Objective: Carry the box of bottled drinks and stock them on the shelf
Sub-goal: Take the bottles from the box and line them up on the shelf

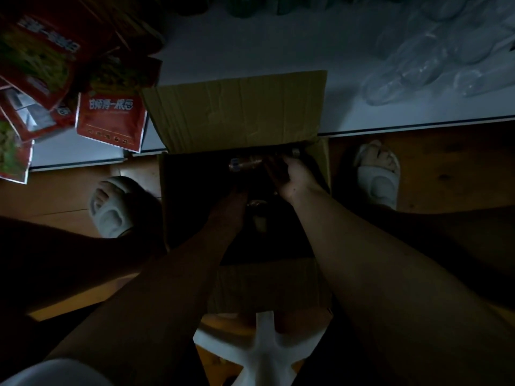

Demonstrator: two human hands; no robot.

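Note:
An open cardboard box [239, 112] stands on the wooden floor between my feet, its far flap leaning up against the white shelf [264, 45]. Both my arms reach down into its dark inside. My right hand [292, 176] is closed around a bottle [245, 163] that lies sideways near the far wall of the box. My left hand [237, 199] is deep in shadow, so its grip is unclear. Another bottle [259, 215] shows dimly below it.
Red snack packets [111, 118] hang over the shelf's left part. Clear plastic bottles [423, 62] lie on the shelf at right. My feet in white slippers [111, 210] flank the box. A white stool [262, 349] is under me.

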